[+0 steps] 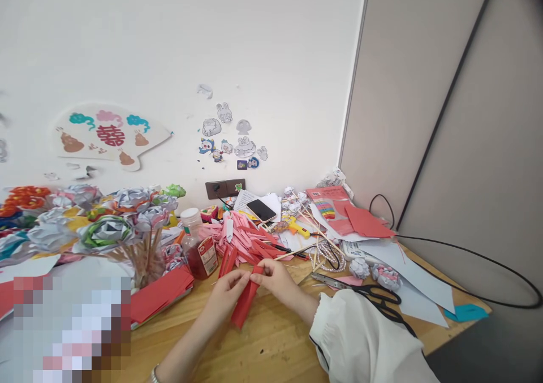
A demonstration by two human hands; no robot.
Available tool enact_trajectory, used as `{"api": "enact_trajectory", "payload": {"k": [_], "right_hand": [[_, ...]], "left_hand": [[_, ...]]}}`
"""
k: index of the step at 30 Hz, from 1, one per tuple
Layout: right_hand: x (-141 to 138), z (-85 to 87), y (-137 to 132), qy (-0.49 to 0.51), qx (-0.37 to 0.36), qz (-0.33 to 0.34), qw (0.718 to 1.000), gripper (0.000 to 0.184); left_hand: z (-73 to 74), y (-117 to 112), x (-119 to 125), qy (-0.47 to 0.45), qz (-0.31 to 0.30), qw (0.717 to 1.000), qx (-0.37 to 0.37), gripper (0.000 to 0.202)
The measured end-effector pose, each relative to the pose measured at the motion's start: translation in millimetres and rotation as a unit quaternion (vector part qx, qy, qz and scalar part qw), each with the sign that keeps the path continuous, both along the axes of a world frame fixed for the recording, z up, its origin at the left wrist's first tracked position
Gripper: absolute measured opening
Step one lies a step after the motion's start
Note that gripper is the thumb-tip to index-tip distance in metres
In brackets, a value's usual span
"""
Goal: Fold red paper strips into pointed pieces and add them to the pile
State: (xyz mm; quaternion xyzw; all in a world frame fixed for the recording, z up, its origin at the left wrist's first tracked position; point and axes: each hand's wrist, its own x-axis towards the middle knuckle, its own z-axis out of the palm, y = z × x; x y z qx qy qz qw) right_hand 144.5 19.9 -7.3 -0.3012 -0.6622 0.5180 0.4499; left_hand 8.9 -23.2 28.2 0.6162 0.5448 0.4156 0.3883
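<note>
A folded strip of red paper (245,308) slants over the front of the wooden table (237,354), pinched near its upper end by both hands. My left hand (229,289) grips its left edge between thumb and fingers. From the right, my right hand (275,281) pinches the top of the same strip, the two thumbs close together. Just beyond the hands lies a heap of pink and red paper strips (237,233). Black-handled scissors (377,298) lie by the right forearm, partly covered by the white sleeve.
A jar (195,247) with a white lid stands left of the strips. Paper flowers (106,230) and red paper sheets (163,292) fill the left side. Behind are a phone (261,210) and a yellow glue gun (299,227). A black cable (466,247) loops off the right edge.
</note>
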Motion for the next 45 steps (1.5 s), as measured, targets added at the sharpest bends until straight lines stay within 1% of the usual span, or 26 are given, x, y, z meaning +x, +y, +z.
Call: {"api": "enact_trajectory", "payload": {"k": [4,8,11,13,15,18,25,29,37,43,45], "right_hand": [[-1,-0.7,2,0.011,-0.022,-0.026,0.999,0.028],[-1,-2.4,4,0.018,-0.029,-0.043,0.999,0.027],[0,0.1,2,0.015,-0.025,-0.04,0.999,0.025],[2,4.0,0,0.021,-0.022,-0.027,0.999,0.024],[3,8.2,-1,0.027,-0.032,-0.01,0.999,0.024],[5,11.1,-2,0.026,-0.041,-0.019,0.999,0.023],[3,4.5,2,0.033,-0.034,-0.037,0.998,0.023],[3,4.3,2,0.042,-0.037,-0.034,0.998,0.022],[4,4.3,0,0.055,-0.05,-0.038,0.997,0.02],[4,5.3,0,0.051,-0.055,-0.036,0.997,0.019],[4,5.2,0,0.051,-0.055,-0.034,0.997,0.019]], "left_hand": [[1.7,0,0,-0.03,-0.01,0.999,-0.024,0.031],[-4.0,0,3,-0.079,-0.047,0.994,-0.061,0.033],[-9.5,-1,5,-0.106,-0.04,0.99,-0.089,0.035],[-10.6,-1,5,-0.113,-0.035,0.988,-0.096,0.035],[-9.7,-1,4,-0.115,-0.035,0.988,-0.102,0.036],[-8.0,-1,4,-0.115,-0.033,0.987,-0.108,0.038],[-8.6,-1,5,-0.113,-0.035,0.988,-0.101,0.039],[-7.4,-2,6,-0.112,-0.032,0.988,-0.1,0.04],[-8.0,-2,6,-0.123,-0.037,0.986,-0.107,0.034],[-11.0,0,3,-0.124,-0.082,0.981,-0.126,0.03],[-13.0,1,2,-0.13,-0.082,0.98,-0.127,0.029]]}}
